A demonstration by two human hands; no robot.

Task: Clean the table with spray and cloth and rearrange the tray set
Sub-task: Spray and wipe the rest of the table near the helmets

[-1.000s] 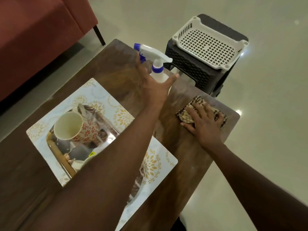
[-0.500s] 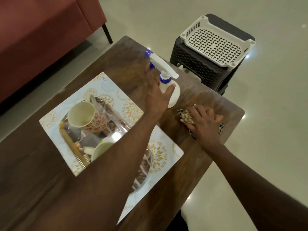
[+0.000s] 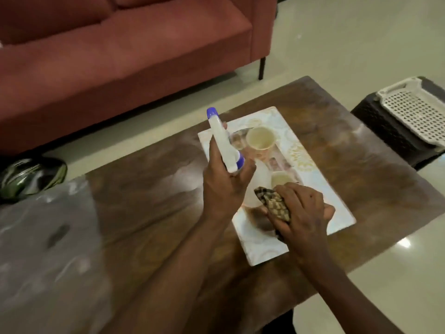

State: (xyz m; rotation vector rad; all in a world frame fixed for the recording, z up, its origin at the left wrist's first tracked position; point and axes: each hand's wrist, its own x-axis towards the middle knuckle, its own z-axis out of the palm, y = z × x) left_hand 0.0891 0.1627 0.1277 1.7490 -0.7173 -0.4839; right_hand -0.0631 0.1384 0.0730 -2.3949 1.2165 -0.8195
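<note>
My left hand (image 3: 222, 186) grips a white spray bottle (image 3: 222, 143) with a blue nozzle, lifted above the wooden table (image 3: 154, 189), its nozzle pointing away to the far left. My right hand (image 3: 303, 213) holds a bunched patterned cloth (image 3: 273, 204) just above the near end of a floral placemat (image 3: 337, 208). On the mat lies a tray set, mostly hidden by my hands: one cream cup (image 3: 260, 141) at the far end and a second cup (image 3: 281, 179) beside my right hand.
A red sofa (image 3: 108, 56) stands beyond the table. A dark stool (image 3: 385, 126) with a white perforated basket (image 3: 419, 109) is at the right. A clear plastic sheet (image 3: 48, 249) covers the table's left end; a dark green object (image 3: 31, 177) lies on the floor.
My left hand took hold of the spray bottle and lifted it off the table. My right hand gathered up the cloth and raised it over the mat. The view swung left.
</note>
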